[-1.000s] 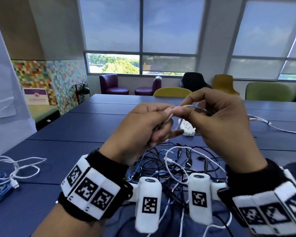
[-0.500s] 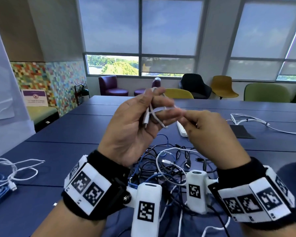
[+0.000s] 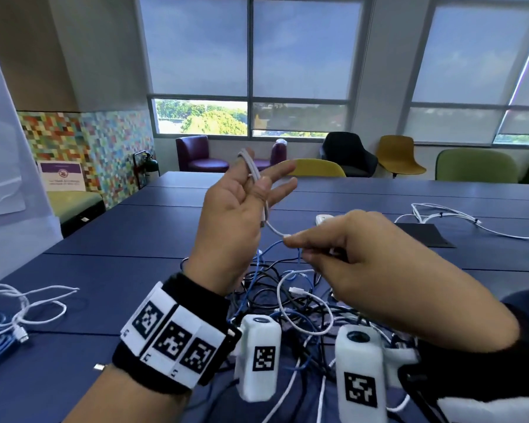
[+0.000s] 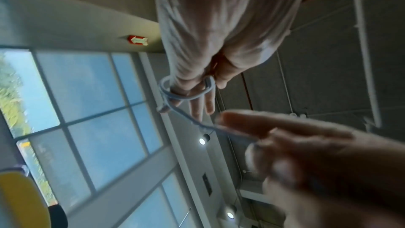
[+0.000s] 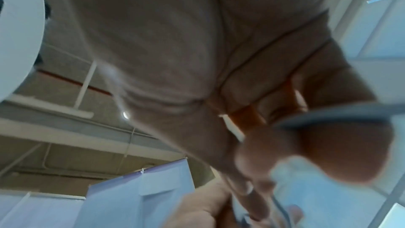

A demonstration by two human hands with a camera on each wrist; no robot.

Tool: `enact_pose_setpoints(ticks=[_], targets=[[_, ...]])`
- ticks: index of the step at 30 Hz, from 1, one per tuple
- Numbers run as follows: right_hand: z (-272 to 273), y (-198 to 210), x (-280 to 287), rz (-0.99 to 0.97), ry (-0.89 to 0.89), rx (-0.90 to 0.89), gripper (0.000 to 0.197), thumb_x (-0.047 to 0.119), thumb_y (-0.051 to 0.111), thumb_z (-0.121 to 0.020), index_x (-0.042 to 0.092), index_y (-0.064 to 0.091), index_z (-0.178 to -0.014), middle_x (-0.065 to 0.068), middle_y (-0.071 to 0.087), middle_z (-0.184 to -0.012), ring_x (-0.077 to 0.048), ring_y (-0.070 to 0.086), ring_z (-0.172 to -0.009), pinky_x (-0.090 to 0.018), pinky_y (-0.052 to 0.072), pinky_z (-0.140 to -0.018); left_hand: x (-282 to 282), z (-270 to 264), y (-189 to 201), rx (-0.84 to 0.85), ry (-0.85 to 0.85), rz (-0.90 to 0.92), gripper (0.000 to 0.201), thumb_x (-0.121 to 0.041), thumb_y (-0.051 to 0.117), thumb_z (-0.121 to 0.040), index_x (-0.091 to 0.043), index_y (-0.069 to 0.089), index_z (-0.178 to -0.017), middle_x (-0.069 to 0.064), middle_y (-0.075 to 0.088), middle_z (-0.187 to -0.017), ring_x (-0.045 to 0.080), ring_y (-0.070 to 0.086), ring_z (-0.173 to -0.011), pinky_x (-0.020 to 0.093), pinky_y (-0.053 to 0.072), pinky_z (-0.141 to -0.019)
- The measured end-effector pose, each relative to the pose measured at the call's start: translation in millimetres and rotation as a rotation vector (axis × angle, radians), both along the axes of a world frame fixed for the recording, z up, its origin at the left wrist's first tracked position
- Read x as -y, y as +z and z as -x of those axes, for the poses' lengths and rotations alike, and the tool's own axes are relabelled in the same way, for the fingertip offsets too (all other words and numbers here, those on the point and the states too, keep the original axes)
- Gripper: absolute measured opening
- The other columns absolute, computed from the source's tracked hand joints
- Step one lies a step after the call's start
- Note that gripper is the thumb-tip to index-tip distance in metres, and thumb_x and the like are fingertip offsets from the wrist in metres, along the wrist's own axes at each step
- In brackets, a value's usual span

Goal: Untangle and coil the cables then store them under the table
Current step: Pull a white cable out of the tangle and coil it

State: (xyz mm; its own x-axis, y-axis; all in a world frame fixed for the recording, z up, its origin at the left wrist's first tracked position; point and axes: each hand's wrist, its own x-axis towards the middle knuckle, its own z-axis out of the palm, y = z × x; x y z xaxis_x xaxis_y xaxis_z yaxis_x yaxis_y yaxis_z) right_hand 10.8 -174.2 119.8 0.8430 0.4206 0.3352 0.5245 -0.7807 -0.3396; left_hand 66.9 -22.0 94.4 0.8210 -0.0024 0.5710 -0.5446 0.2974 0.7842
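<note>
A thin white cable (image 3: pixel 252 169) is looped over the raised fingers of my left hand (image 3: pixel 242 209), and the thumb pins it against them. The other fingers are spread and straight. The left wrist view shows the cable (image 4: pixel 186 97) ringed round the fingers of the left hand (image 4: pixel 208 41). From there it runs down to my right hand (image 3: pixel 364 264), which pinches it between thumb and forefinger just right of the left hand. A tangle of black, blue and white cables (image 3: pixel 287 294) lies on the blue table (image 3: pixel 119 239) beneath both hands. The right wrist view is blurred.
A loose bundle of white and blue cables (image 3: pixel 13 312) lies at the table's left edge. A white power strip (image 3: pixel 322 219), a black pad (image 3: pixel 425 236) and another white cable (image 3: pixel 440 213) lie further back on the right. Chairs (image 3: pixel 318 167) line the far side.
My left hand has risen and spread its fingers, with the white cable now looped over them. My right hand has dropped lower, drawing the cable out between the hands.
</note>
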Motion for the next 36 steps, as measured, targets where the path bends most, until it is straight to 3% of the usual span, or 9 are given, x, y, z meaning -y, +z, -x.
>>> enact_pose_setpoints(ticks=[4, 9, 12, 17, 23, 26, 28, 31, 36], targets=[[2, 3, 7, -0.422, 0.164, 0.05, 0.033, 0.004, 0.058, -0.093, 0.031, 0.077, -0.097, 0.026, 0.06, -0.057, -0.006, 0.041, -0.039, -0.006, 0.03, -0.043, -1, -2, -3, -0.022, 0.003, -0.243, 0.046, -0.002, 0.042, -0.101, -0.016, 0.038, -0.145, -0.002, 0.075, -0.089, 0.014, 0.071, -0.088, 0.027, 0.053, -0.085], [-15, 1, 13, -0.594, 0.16, 0.279, 0.032, -0.002, 0.064, -0.089, 0.027, 0.077, -0.093, 0.007, 0.071, -0.074, -0.015, 0.063, -0.059, -0.034, 0.051, -0.051, -9, 7, 0, -0.066, -0.138, -0.394, 0.044, -0.002, 0.036, -0.102, -0.005, 0.037, -0.146, 0.022, 0.07, -0.077, 0.031, 0.067, -0.064, 0.026, 0.053, -0.068], [-23, -2, 17, -0.714, 0.108, 0.356, 0.018, 0.012, 0.077, -0.082, 0.029, 0.075, -0.086, 0.011, 0.064, -0.059, -0.012, 0.04, -0.044, -0.02, 0.036, -0.045, -11, 11, 2, -0.09, -0.178, -0.434, 0.036, -0.006, 0.034, -0.103, -0.002, 0.049, -0.135, 0.021, 0.062, -0.065, 0.026, 0.056, -0.051, 0.028, 0.05, -0.06], [-41, -10, 15, -0.842, 0.076, 0.343, 0.008, 0.014, 0.078, -0.079, 0.017, 0.077, -0.086, 0.027, 0.058, -0.055, -0.001, 0.046, -0.046, -0.006, 0.032, -0.049, -13, 13, 1, -0.15, -0.342, -0.364, 0.035, -0.023, 0.039, -0.101, -0.003, 0.064, -0.114, 0.006, 0.05, -0.048, 0.011, 0.042, -0.04, 0.073, 0.031, -0.097], [-60, -27, 9, -0.739, 0.019, 0.202, 0.027, 0.009, 0.062, -0.094, 0.029, 0.072, -0.11, 0.012, 0.071, -0.092, -0.005, 0.063, -0.074, -0.02, 0.048, -0.063, -14, 13, 3, -0.175, -0.542, -0.097, 0.029, -0.019, 0.038, -0.102, 0.003, 0.058, -0.1, -0.002, 0.041, -0.045, 0.007, 0.03, -0.038, 0.054, 0.045, -0.103], [-57, -30, 1, -0.715, 0.053, 0.03, 0.051, -0.003, 0.049, -0.097, 0.043, 0.064, -0.113, 0.014, 0.063, -0.078, 0.007, 0.054, -0.057, -0.007, 0.038, -0.052, -12, 13, 7, -0.202, -0.635, 0.13, 0.037, -0.02, 0.035, -0.102, 0.01, 0.051, -0.115, -0.006, 0.039, -0.046, 0.003, 0.03, -0.037, 0.048, 0.048, -0.1], [-55, -32, -3, -0.583, 0.025, -0.019, 0.05, 0.003, 0.045, -0.1, 0.049, 0.061, -0.108, 0.004, 0.054, -0.068, 0.001, 0.044, -0.046, -0.018, 0.039, -0.047, -10, 13, 9, -0.208, -0.645, 0.268, 0.043, -0.022, 0.036, -0.101, 0.013, 0.045, -0.125, -0.007, 0.039, -0.048, 0.002, 0.033, -0.037, 0.044, 0.051, -0.096], [-54, -33, -4, -0.407, 0.02, -0.089, 0.022, 0.016, 0.046, -0.102, 0.029, 0.064, -0.103, 0.004, 0.053, -0.067, 0.001, 0.044, -0.045, -0.021, 0.043, -0.049, -9, 12, 12, -0.197, -0.552, 0.405, 0.044, -0.023, 0.037, -0.101, 0.013, 0.045, -0.126, -0.007, 0.042, -0.052, 0.002, 0.039, -0.038, 0.041, 0.056, -0.086], [-46, -34, -9, -0.176, 0.034, -0.17, 0.029, 0.021, 0.051, -0.1, 0.021, 0.058, -0.129, 0.0, 0.058, -0.064, -0.003, 0.057, -0.051, -0.026, 0.053, -0.057, -8, 8, 11, -0.122, -0.368, 0.399, 0.036, -0.016, 0.041, -0.097, 0.011, 0.048, -0.12, 0.005, 0.069, -0.072, 0.017, 0.069, -0.06, 0.049, 0.058, -0.082]])
